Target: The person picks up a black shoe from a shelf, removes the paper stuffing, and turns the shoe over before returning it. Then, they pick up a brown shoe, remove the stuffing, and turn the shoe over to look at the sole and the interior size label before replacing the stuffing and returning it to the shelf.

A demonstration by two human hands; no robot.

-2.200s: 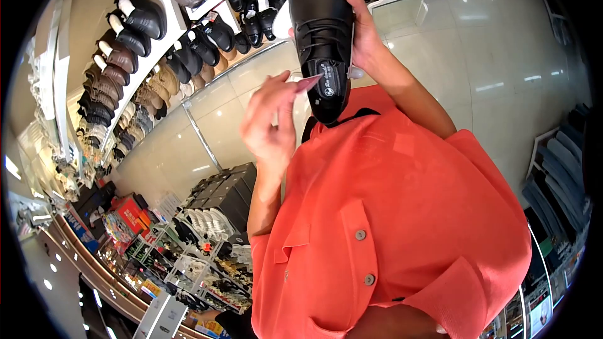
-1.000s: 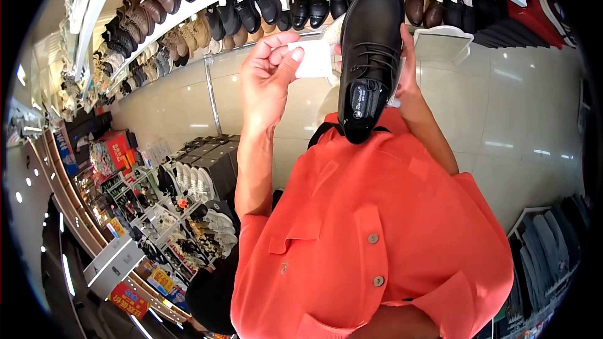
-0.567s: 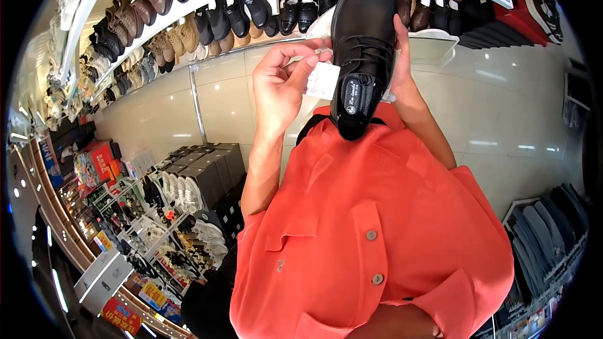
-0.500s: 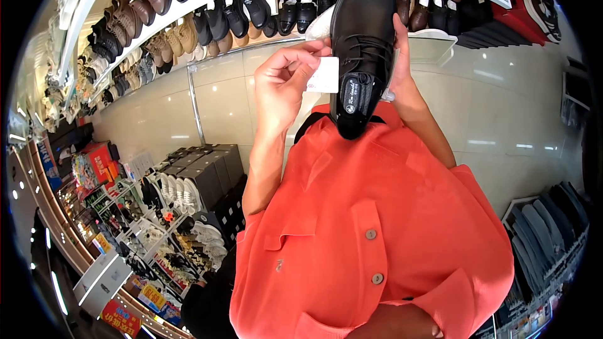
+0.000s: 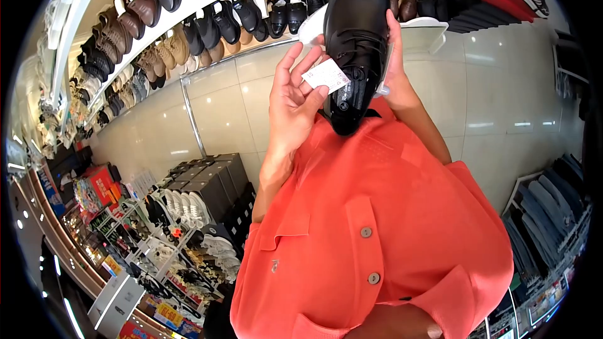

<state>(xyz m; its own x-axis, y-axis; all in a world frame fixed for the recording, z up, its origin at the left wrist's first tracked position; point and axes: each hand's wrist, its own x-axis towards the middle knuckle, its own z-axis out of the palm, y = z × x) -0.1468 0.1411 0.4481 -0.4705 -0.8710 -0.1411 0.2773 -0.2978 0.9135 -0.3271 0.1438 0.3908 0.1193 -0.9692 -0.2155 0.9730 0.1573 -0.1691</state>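
A black lace-up leather shoe (image 5: pixel 357 19) points toe up and away from me, its glossy insole near my chest. Along its right side, my right hand (image 5: pixel 396 63) grips it, with the fingers partly hidden behind. A small white price tag (image 5: pixel 325 75) with printing lies against the fingers of my left hand (image 5: pixel 294 100), the thumb pressing its lower edge. The tag overlaps the left side of the shoe's opening. Something clear and plastic shows beside my right palm, partly hidden.
Shelves of shoes (image 5: pixel 213 25) run along the far side and curve to the left. Dark shoe boxes (image 5: pixel 210 179) are stacked at lower left by a rack of sneakers (image 5: pixel 185 207). Folded jeans (image 5: pixel 543 207) sit on a rack at right. Tiled floor (image 5: pixel 496 81) lies beyond my red shirt.
My left hand has turned palm up and its fingers have spread, tilting the tag so its printed face shows. The shoe has shifted slightly left in view.
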